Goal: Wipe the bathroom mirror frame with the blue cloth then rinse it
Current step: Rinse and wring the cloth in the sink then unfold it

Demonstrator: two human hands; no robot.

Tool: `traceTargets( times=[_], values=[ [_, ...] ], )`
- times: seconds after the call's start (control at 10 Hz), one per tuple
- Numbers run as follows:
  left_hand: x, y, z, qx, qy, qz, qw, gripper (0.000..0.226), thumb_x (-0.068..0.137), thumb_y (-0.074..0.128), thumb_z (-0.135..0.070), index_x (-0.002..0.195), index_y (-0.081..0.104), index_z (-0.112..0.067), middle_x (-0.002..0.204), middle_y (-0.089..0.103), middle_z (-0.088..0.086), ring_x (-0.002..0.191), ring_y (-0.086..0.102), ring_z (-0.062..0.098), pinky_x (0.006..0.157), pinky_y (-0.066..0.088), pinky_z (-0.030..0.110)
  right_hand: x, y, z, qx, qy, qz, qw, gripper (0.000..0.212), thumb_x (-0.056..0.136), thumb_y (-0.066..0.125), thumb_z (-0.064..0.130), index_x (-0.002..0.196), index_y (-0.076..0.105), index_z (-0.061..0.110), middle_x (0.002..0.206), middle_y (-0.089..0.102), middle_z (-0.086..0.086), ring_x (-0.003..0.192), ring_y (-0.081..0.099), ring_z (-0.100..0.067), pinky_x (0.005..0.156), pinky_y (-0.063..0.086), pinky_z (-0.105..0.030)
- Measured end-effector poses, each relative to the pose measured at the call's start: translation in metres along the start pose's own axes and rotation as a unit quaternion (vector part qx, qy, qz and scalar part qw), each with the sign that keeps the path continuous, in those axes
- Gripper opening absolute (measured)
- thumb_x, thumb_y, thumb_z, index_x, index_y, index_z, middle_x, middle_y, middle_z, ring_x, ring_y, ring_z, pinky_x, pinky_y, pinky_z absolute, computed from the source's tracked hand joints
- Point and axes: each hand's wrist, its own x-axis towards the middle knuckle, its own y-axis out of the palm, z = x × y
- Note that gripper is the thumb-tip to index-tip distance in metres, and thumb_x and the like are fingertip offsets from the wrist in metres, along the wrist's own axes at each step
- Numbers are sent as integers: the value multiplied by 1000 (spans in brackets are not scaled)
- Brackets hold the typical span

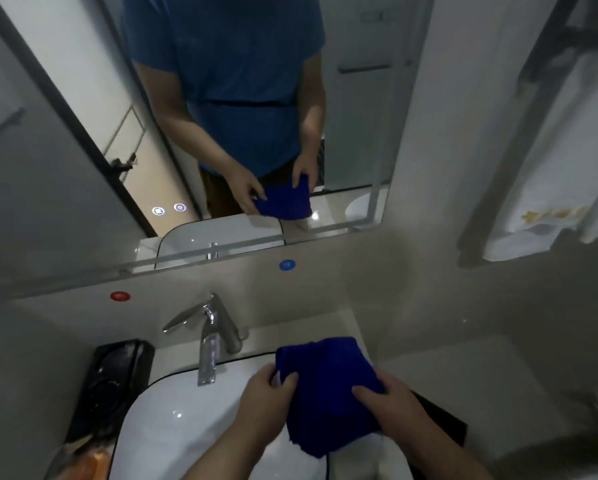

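Head view | blue cloth bunched, held over sink basin, right of tap | left hand pinches its left edge, right hand grips its right side | cloth well apart from mirror frame; no water seen running | judgement: wiping cannot be confirmed, rinse outstanding

We are standing in a bathroom, looking down into a white basin with a thin black line around its rim, where a chrome lever tap is rising from the pale counter just behind it. A wide wall mirror is hanging above the tap, with two small lit touch buttons glowing in its glass, while a red sticker and a blue sticker are sitting on the pale wall strip below it. To our right a pale towel is hanging beside a dark rail.
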Motion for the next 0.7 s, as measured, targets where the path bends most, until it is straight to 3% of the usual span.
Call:
traceTargets(
  times=[0.1,0.2,0.3,0.4,0.5,0.6,0.7],
  values=[
    [44,26,-27,-13,39,-53,998,29,103,69,-33,131,66,-27,131,72,1,109,70,16,101,60,43,38,-31,26,46,-31,-3,998,35,94,80,30,125,71,17,104,83,-2,93,81,-25,76,68,-39],
    [71,39,-39,-4,21,-46,999,64,107,65,-36,164,40,-19,156,56,7,128,62,21,101,50,29,60,-39,50,16,-22,17,999,48,100,74,45,139,59,22,123,76,0,102,76,-20,81,66,-34],
    [80,51,-27,58,16,-53,997,66,110,56,-37,167,31,-16,162,52,7,134,57,21,97,36,20,89,-47,53,-205,13,-18,978,77,109,50,55,168,28,11,162,48,-9,134,59,-24,96,47,-24],
    [68,53,-11,101,51,-88,990,60,111,51,-30,168,33,-20,167,44,-2,149,46,15,109,28,16,95,-45,51,-296,-56,-17,953,65,110,48,48,168,33,21,161,50,-4,133,59,-22,103,49,-25],
    [48,48,6,139,114,-123,976,56,111,51,-26,165,38,-26,166,44,-10,153,37,6,117,21,14,94,-31,52,-370,-139,14,919,49,109,48,34,152,53,12,145,64,-7,105,65,-1,89,56,-25],
    [28,32,14,170,138,-139,966,57,112,48,-27,167,35,-29,171,37,-9,159,28,7,127,18,19,85,-14,50,-403,-179,15,897,48,108,51,29,151,56,6,141,65,-8,99,64,0,84,51,-17],
    [11,21,18,171,171,-159,957,57,112,48,-29,167,35,-32,173,34,-9,161,25,6,128,17,20,73,-1,53,-409,-217,4,886,36,106,55,20,133,66,0,131,71,-17,98,66,-14,95,57,-31]
  ],
)
